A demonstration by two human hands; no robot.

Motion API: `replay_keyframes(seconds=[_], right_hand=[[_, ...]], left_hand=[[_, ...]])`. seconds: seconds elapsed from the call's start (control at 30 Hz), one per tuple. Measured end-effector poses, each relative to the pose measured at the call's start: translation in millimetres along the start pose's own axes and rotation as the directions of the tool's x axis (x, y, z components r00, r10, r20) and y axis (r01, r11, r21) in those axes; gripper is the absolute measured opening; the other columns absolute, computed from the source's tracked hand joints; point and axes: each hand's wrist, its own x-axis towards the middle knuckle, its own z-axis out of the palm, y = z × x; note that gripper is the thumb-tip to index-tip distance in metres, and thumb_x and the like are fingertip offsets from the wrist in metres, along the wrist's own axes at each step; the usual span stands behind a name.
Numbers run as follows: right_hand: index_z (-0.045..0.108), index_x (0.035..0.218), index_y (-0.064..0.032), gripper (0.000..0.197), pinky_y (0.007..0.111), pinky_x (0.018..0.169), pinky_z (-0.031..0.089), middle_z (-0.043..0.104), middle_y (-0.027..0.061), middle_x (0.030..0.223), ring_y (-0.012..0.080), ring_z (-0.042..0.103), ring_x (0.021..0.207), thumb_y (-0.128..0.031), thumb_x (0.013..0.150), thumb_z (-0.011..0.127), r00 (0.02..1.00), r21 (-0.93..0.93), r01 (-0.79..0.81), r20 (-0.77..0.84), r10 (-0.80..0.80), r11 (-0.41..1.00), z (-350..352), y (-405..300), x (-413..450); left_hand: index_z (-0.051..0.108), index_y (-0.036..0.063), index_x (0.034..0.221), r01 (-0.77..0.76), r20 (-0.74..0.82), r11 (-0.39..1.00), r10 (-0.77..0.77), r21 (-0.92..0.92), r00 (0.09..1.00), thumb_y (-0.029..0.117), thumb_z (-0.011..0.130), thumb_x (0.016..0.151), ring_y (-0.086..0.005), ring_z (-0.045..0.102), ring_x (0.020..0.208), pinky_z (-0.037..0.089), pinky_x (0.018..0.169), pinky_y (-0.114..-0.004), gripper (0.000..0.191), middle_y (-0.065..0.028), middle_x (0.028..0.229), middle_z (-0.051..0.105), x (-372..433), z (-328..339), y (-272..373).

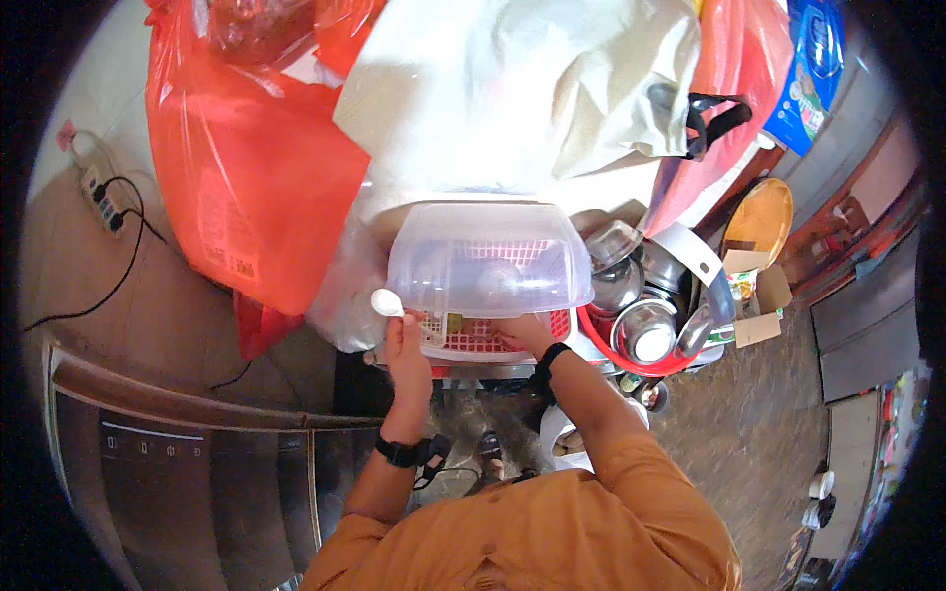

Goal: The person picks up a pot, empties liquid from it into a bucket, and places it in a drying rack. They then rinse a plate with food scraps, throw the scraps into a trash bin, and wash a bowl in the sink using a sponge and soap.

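Observation:
Just left of a dish rack with a translucent plastic cover (pixel 491 255), my left hand (pixel 408 354) grips the handle of a white spoon (pixel 386 302), its bowl pointing up and left. My right hand (pixel 523 334) reaches under the cover's front edge, over the red-and-white slotted basket (pixel 558 325). The fingers of that hand are partly hidden by the cover, so whether they hold anything is unclear. A small greenish item (pixel 454 323) lies in the basket between the hands, beside a cream-coloured slotted holder (pixel 434 329).
Steel bowls (pixel 644 331) and pots fill a red basin (pixel 617 362) on the right. Red plastic bags (pixel 259 177) stand at the left, and a large pale bag (pixel 517 96) lies behind the rack. A power strip (pixel 102 201) with cords is at far left, an open cardboard box (pixel 772 292) at right.

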Motion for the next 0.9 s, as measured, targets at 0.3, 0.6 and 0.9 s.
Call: replay_keyframes(seconds=[0.3, 0.6, 0.9], right_hand=[[0.062, 0.111, -0.0104, 0.032, 0.048, 0.067, 0.053, 0.067, 0.0188, 0.084, 0.0364, 0.067, 0.076, -0.032, 0.087, 0.064, 0.982, -0.029, -0.048, -0.183, 0.042, 0.998, -66, -16, -66], [0.066, 0.109, -0.0065, 0.024, 0.04, 0.069, 0.054, 0.067, 0.0198, 0.094, 0.0357, 0.067, 0.081, -0.02, 0.089, 0.063, 0.968, 0.191, -0.065, -0.228, 0.108, 0.979, -194, -6, -288], [0.067, 0.111, -0.0047, 0.026, 0.036, 0.07, 0.054, 0.069, 0.02, 0.09, 0.0289, 0.069, 0.077, -0.017, 0.089, 0.06, 0.652, 0.453, -0.429, -0.444, 0.615, 0.782, -334, 92, -603]], left_hand=[[0.059, 0.0051, 0.1, -0.014, -0.024, 1.0, 0.014, -0.013, 1.0, 0.021, 0.05, 0.099, -0.013, 0.053, 0.093, 0.044, 0.086, -0.031, 0.018, -0.0024, 0.098, 0.058, 1, 5, -9], [0.057, -0.0015, 0.121, -0.053, -0.12, 0.955, 0.091, 0.292, 0.989, 0.028, 0.046, 0.1, -0.0267, 0.056, 0.11, 0.042, 0.099, -0.041, 0.038, -0.0167, 0.118, 0.058, -57, -5, -45], [0.053, 0.0023, 0.108, 0.319, 0.705, 0.942, -0.294, 0.102, 0.645, 0.024, 0.043, 0.102, -0.0116, 0.045, 0.056, 0.043, 0.056, -0.029, 0.025, -0.0016, 0.065, 0.048, -353, 252, -80]])
